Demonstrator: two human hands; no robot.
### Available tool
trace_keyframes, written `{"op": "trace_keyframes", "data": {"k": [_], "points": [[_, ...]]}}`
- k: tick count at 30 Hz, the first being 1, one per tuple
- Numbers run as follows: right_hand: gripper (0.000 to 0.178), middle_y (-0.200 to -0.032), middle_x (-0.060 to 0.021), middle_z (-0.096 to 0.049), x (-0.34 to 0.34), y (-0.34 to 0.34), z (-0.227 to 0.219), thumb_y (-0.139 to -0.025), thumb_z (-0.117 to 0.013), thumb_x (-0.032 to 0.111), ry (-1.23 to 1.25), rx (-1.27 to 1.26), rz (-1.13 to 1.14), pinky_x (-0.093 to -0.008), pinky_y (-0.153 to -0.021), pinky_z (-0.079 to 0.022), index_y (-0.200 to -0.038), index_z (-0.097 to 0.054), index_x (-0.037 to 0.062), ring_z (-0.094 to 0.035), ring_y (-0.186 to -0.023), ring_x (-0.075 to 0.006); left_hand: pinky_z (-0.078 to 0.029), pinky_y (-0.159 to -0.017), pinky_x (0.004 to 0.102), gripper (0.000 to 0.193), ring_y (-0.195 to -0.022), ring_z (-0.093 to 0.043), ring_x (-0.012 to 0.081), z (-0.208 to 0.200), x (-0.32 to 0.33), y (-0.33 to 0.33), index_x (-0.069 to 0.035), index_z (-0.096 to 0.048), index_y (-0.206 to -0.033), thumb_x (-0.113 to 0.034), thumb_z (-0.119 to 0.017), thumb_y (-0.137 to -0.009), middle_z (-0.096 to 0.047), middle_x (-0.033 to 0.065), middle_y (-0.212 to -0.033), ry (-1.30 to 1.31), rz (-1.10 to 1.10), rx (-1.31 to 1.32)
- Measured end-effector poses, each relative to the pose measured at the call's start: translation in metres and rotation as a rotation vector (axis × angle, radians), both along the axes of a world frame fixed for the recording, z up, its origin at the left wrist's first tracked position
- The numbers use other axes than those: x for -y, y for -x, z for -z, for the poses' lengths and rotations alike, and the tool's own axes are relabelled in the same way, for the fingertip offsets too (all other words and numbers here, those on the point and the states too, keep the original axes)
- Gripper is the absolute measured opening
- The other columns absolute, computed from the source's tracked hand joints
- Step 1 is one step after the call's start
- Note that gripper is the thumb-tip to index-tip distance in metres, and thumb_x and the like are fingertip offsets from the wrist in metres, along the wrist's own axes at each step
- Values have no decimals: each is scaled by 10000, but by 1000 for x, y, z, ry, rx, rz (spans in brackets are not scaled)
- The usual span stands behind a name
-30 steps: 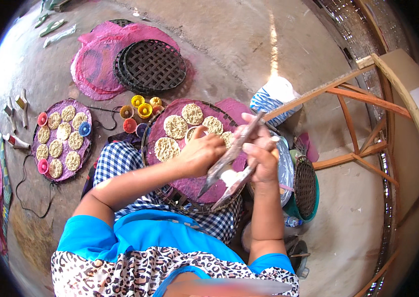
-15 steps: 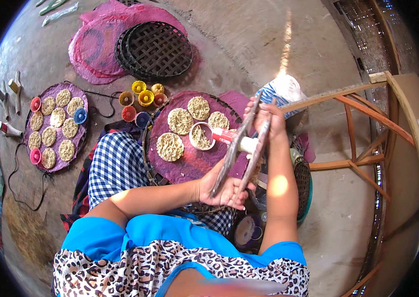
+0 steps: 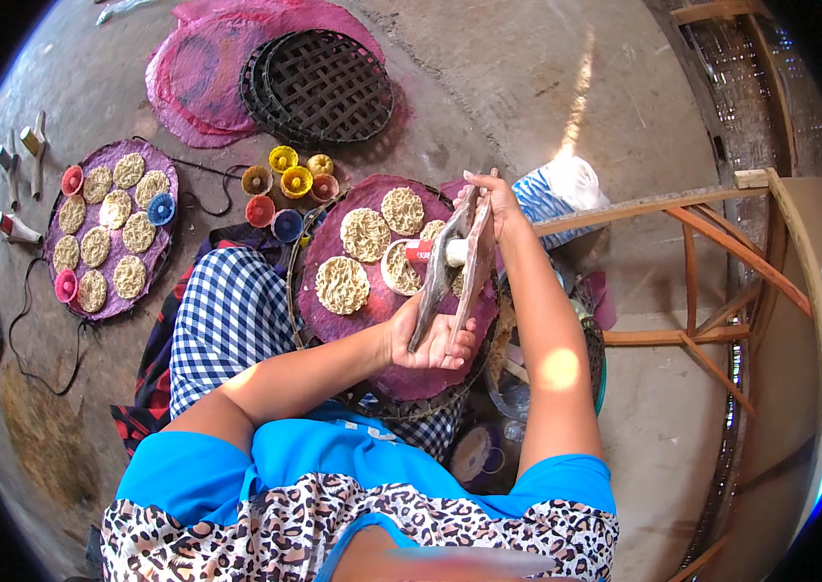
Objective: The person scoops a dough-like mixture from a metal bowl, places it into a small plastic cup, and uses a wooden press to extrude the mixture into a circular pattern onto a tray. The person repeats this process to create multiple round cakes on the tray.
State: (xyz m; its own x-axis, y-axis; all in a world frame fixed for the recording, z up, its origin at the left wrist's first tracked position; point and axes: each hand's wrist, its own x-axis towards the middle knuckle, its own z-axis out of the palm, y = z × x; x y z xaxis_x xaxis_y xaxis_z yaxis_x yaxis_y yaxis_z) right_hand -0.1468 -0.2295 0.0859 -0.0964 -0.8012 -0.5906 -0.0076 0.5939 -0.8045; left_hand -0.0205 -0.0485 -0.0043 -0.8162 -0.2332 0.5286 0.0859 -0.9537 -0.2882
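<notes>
Both my hands are closed round a hand press made of two weathered wooden bars (image 3: 476, 274) with a white plunger (image 3: 456, 253) and a red-and-white tube (image 3: 419, 251) between them. My left hand (image 3: 433, 336) wraps the near ends of the bars, and my right hand (image 3: 493, 201) grips the far ends. The tube points left, over a white ring (image 3: 388, 278) with pale noodle strands inside. This ring lies on a round tray covered in purple cloth (image 3: 382, 354). Beside it sit several flat noodle rounds (image 3: 342, 285). The bars hide part of the tray's right side.
At left, another purple-lined tray (image 3: 118, 264) bears noodle rounds and a few coloured moulds. Several flower-shaped moulds (image 3: 295, 181) stand beyond my tray. Stacked black woven trays (image 3: 326, 85) rest on pink cloths (image 3: 199, 92). A wooden frame (image 3: 663, 338) and a blue-white sack (image 3: 566, 189) are at right.
The two bars have come closer together, and less of the plunger and tube shows between and beside them. My hands and the press have shifted slightly left. The view has moved a little.
</notes>
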Motion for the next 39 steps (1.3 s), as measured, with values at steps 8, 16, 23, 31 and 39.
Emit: {"op": "trace_keyframes", "data": {"k": [8,16,23,31,39], "points": [[238,-646,-103,-563,-11,16,1,-704,-676,173,14,-143,2,-364,-505,-486,-805,-514,31,-577,-537,-243,-424,-708,347,557,-689,-480,206,1,-7,16,-42,-498,-875,-570,-326,-826,-493,57,-760,-5,65,21],[181,-635,-111,-562,-28,21,8,-733,-621,136,-17,-163,-22,-374,-514,-489,-819,-525,10,-573,-547,-244,-410,-635,333,513,-613,-469,196,-7,-26,17,-54,-481,-814,-532,-298,-838,-477,43,-678,-41,83,115],[141,-634,-94,-561,-17,2,4,-735,-594,118,22,-115,-18,-352,-511,-487,-809,-541,10,-571,-546,-228,-387,-595,333,479,-577,-441,186,-8,-17,-1,-76,-484,-822,-523,-310,-829,-469,35,-672,22,40,282],[125,-583,-81,-540,-19,3,7,-726,-634,104,55,-189,42,-353,-474,-485,-726,-533,30,-551,-482,-223,-384,-560,325,446,-557,-435,184,-9,-13,6,-77,-467,-789,-492,-307,-831,-450,37,-646,9,90,339],[552,-870,-214,-598,-52,25,-21,-811,-547,522,248,347,-35,-364,-552,-525,-1026,-486,17,-604,-632,-302,-399,-627,325,482,-576,-443,195,-22,-24,13,-62,-483,-816,-513,-317,-846,-463,50,-640,64,5,79]]}}
